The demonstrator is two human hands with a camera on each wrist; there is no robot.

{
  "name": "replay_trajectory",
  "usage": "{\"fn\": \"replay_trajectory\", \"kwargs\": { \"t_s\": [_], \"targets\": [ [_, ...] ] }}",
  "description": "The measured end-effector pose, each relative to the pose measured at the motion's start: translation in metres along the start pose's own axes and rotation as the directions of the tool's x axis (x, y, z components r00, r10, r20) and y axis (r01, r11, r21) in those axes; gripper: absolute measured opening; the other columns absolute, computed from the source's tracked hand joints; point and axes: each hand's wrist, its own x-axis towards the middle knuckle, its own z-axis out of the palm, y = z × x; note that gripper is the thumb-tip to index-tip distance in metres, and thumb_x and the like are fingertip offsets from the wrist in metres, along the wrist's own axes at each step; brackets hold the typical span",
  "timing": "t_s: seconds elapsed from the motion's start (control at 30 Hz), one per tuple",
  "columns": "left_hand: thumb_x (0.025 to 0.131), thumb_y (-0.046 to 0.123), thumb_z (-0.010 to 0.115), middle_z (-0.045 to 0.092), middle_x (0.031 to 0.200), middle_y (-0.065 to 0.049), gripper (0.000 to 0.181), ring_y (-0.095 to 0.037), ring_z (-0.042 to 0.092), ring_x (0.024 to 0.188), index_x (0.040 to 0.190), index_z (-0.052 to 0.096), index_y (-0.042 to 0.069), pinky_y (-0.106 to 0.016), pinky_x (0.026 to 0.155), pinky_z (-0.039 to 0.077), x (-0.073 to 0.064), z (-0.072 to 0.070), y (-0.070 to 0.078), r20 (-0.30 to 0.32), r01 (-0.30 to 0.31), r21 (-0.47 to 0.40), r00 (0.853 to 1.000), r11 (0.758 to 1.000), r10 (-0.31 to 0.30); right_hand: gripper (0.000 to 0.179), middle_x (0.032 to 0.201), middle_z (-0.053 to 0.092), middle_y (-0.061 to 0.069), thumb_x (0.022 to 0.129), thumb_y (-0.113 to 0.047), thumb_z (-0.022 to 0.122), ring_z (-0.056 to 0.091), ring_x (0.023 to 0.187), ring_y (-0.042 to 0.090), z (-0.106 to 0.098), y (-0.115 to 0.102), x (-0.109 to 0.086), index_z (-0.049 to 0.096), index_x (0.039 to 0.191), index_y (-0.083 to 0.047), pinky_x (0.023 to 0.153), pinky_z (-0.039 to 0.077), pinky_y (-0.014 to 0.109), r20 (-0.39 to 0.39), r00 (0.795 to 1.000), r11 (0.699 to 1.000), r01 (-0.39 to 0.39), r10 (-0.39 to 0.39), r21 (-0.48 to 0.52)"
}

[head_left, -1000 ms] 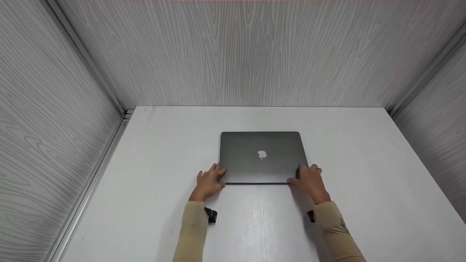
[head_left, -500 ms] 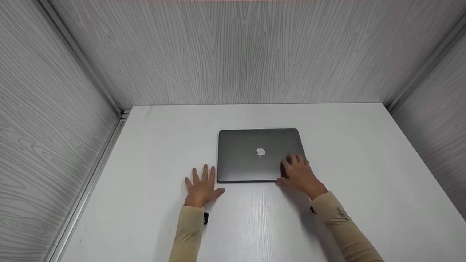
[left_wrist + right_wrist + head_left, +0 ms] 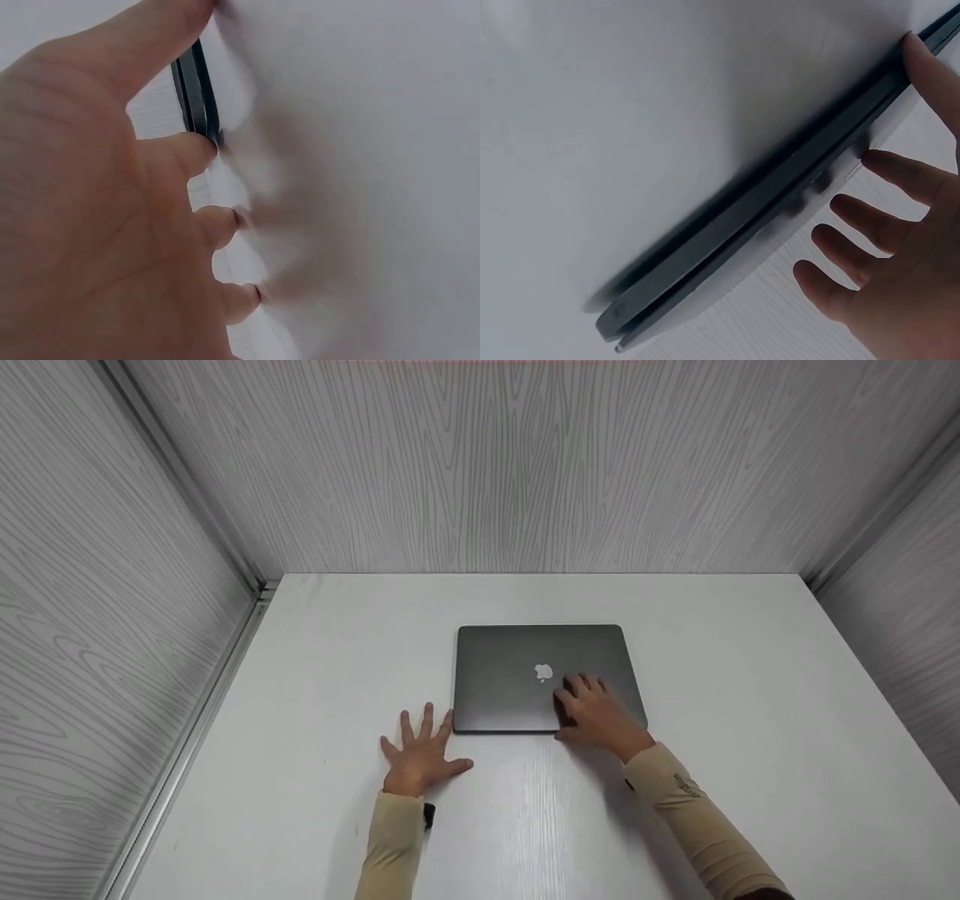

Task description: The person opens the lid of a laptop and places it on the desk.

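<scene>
A closed dark grey laptop point(image 3: 499, 682) with a pale apple logo lies flat on the white table. Beside its front left corner, my left hand point(image 3: 418, 759) rests on the table with fingers spread wide. In the left wrist view the index fingertip meets the laptop's dark edge point(image 3: 196, 90). My right hand point(image 3: 600, 721) reaches over the front part of the lid, right of the logo, its thumb at the front edge. The right wrist view shows that thumb at the laptop's edge point(image 3: 705, 247), while the other fingers extend loosely above the lid.
The white tabletop point(image 3: 337, 645) surrounds the laptop on all sides. A grey wood-grain panel point(image 3: 525, 472) rises behind it, with similar panels at left point(image 3: 90, 622) and right point(image 3: 907, 622). Dark wrist bands show at the beige sleeves point(image 3: 394, 840).
Both hands gripped the laptop's front corners earlier. The left let go and spread out on the table, while the right slid leftward along the front edge. The laptop stayed about where it was.
</scene>
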Motion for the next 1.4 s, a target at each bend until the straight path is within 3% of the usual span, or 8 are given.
{"fn": "replay_trajectory", "kwargs": {
  "t_s": [0.2,0.6,0.77,0.87,1.07,1.23,1.4],
  "targets": [
    [0.093,0.054,0.067,0.007,0.168,-0.018,0.088,-0.051,-0.003,0.150,0.162,0.028,0.013,-0.079,0.107,0.008,0.002,-0.002,-0.001,0.016,0.004,0.016,1.000,1.000,-0.005,0.068,0.127,0.057,0.026,0.074,-0.041,0.091,0.055,0.117,0.047,0.000,0.001,0.003,0.065,0.121,0.001,0.095,0.046,0.061,-0.073,0.996,0.996,0.038,-0.044,-0.076],
    [0.094,0.053,0.066,0.008,0.168,-0.019,0.089,-0.052,-0.002,0.150,0.161,0.027,0.011,-0.079,0.107,0.009,-0.002,-0.001,-0.001,0.017,0.006,0.031,1.000,1.000,-0.007,0.064,0.125,0.059,0.023,0.074,-0.041,0.091,0.056,0.115,0.045,-0.002,-0.004,0.005,0.069,0.118,0.001,0.091,0.048,0.063,-0.079,0.995,0.997,0.050,-0.055,-0.062],
    [0.093,0.051,0.068,0.008,0.168,-0.020,0.092,-0.052,-0.001,0.150,0.161,0.024,0.007,-0.079,0.107,0.009,-0.011,0.001,0.004,0.030,0.001,0.033,1.000,0.999,-0.002,0.063,0.125,0.061,0.021,0.076,-0.042,0.089,0.056,0.114,0.044,-0.003,-0.005,0.004,0.069,0.118,0.001,0.090,0.048,0.062,-0.071,0.996,0.996,0.058,-0.063,-0.066],
    [0.092,0.051,0.069,0.009,0.168,-0.020,0.094,-0.051,0.001,0.150,0.160,0.025,0.003,-0.080,0.106,0.011,-0.020,0.007,0.011,0.028,-0.029,0.053,0.999,0.998,0.028,0.064,0.124,0.062,0.021,0.076,-0.042,0.089,0.057,0.114,0.043,-0.004,-0.004,0.003,0.068,0.120,0.001,0.090,0.048,0.062,-0.069,0.996,0.997,0.055,-0.059,-0.060],
    [0.091,0.050,0.072,0.020,0.165,-0.021,0.090,-0.044,0.012,0.151,0.157,0.034,0.003,-0.076,0.107,0.018,-0.039,0.019,0.029,-0.027,-0.146,0.167,0.988,0.975,0.152,0.065,0.125,0.062,0.020,0.078,-0.042,0.087,0.058,0.114,0.042,-0.007,-0.003,0.002,0.068,0.122,0.002,0.090,0.049,0.061,-0.064,0.997,0.997,0.048,-0.051,-0.059],
    [0.088,0.055,0.074,0.025,0.165,-0.017,0.094,-0.037,0.019,0.152,0.156,0.036,0.003,-0.070,0.112,0.019,-0.044,0.025,0.042,-0.019,-0.222,0.236,0.972,0.946,0.233,0.064,0.125,0.062,0.019,0.078,-0.041,0.088,0.059,0.112,0.042,-0.007,-0.003,0.001,0.068,0.120,0.002,0.087,0.051,0.060,-0.064,0.997,0.996,0.045,-0.050,-0.079],
    [0.083,0.056,0.078,0.028,0.163,-0.017,0.094,-0.034,0.023,0.151,0.155,0.041,0.007,-0.069,0.113,0.018,-0.043,0.026,0.045,-0.013,-0.235,0.265,0.969,0.935,0.247,0.064,0.126,0.062,0.019,0.079,-0.040,0.087,0.059,0.112,0.042,-0.004,-0.004,-0.001,0.068,0.122,0.002,0.085,0.052,0.060,-0.052,0.997,0.996,0.051,-0.055,-0.074]
  ]
}}
